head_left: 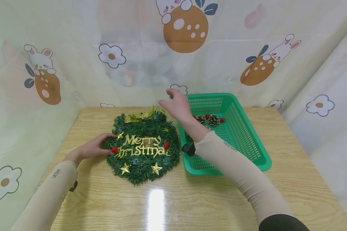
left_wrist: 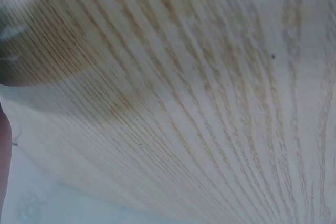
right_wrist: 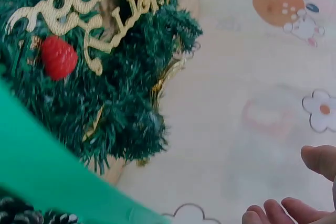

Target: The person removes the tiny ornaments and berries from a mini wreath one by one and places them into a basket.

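A green wreath (head_left: 141, 175) with gold "Merry Christmas" lettering (head_left: 141, 150) lies on the wooden table. Gold stars (head_left: 156, 168), a gold ribbon (head_left: 140, 117) and red berries (head_left: 166, 145) decorate it. At its left edge, my left hand (head_left: 93, 147) touches the greenery, thumb and fingers spread apart beside a red berry (head_left: 114, 149). My right hand (head_left: 177, 104) is raised in the air between the wreath and the basket, fingers loosely bent and holding nothing. In the right wrist view, the fingertips (right_wrist: 273, 211) appear against the curtain, apart from the wreath.
A green plastic basket (head_left: 248, 134) stands right of the wreath, partly hidden by my right forearm. Inside are pine cones (head_left: 214, 120) and red berries (head_left: 222, 120). A patterned curtain (head_left: 144, 73) hangs behind the table (head_left: 110, 205).
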Demonstrator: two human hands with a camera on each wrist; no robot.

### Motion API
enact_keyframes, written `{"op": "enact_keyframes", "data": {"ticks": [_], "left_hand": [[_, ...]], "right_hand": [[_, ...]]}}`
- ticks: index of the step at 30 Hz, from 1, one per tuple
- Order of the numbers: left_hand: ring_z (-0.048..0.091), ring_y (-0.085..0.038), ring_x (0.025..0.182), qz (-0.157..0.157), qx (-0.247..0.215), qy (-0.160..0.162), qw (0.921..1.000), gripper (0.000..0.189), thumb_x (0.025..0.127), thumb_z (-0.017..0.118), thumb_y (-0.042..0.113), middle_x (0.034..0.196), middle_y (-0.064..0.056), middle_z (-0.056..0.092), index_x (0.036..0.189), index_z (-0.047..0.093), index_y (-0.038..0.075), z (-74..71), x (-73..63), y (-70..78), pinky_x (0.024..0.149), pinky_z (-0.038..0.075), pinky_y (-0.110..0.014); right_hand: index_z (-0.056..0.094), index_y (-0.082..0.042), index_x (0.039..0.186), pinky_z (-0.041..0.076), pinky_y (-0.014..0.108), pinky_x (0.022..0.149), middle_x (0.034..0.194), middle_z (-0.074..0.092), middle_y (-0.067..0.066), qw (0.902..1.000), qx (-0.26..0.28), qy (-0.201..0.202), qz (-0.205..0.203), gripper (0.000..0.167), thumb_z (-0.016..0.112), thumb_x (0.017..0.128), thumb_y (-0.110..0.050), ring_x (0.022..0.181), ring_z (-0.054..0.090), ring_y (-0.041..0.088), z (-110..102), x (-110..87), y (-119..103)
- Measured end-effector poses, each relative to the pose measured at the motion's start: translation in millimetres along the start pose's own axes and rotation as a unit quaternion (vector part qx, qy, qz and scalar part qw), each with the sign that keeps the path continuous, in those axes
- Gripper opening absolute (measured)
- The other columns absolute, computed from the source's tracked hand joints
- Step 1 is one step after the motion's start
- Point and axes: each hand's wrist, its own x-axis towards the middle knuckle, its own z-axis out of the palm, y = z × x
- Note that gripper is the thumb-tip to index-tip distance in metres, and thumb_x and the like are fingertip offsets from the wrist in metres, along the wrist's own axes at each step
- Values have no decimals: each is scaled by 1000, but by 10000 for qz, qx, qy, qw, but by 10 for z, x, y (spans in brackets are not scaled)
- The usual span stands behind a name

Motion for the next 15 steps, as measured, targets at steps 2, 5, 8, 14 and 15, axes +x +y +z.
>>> {"op": "enact_keyframes", "data": {"ticks": [2,5,8,14,15], "left_hand": [[28,-47,136,-24,-45,-3,10000,75,83,79,19,147,-28,34,143,39,-2,4,-8,16,111,19,-65],[27,-47,136,-38,-83,-10,10000,75,83,79,18,147,-27,34,143,39,-2,5,-12,20,112,19,-65],[27,-46,137,-63,-71,-20,10000,76,83,79,20,148,-26,33,143,38,-1,5,-4,2,112,18,-64],[26,-46,138,-66,-31,-21,10000,75,83,79,20,149,-26,33,143,39,-1,0,0,-1,112,17,-65],[26,-47,137,-58,-45,-21,10000,75,83,79,19,148,-27,33,143,39,-1,-2,-2,7,112,17,-65]], "right_hand": [[44,-9,146,44,41,103,145,49,6,10000,41,-79,12,60,66,94,-30,133,44,24,43,-31,-39],[44,-10,146,43,41,104,146,48,5,9998,121,-174,66,60,66,94,-30,134,43,23,96,-71,-87],[43,-11,147,44,40,104,147,48,4,9995,163,-251,99,61,66,94,-31,134,43,23,149,-95,-117],[44,-11,146,45,39,103,146,49,4,9992,65,-403,9,62,68,93,-30,133,44,22,264,-121,-149],[44,-10,146,45,39,103,146,49,4,9991,35,-430,-11,62,68,92,-30,133,45,22,289,-125,-151]]}}
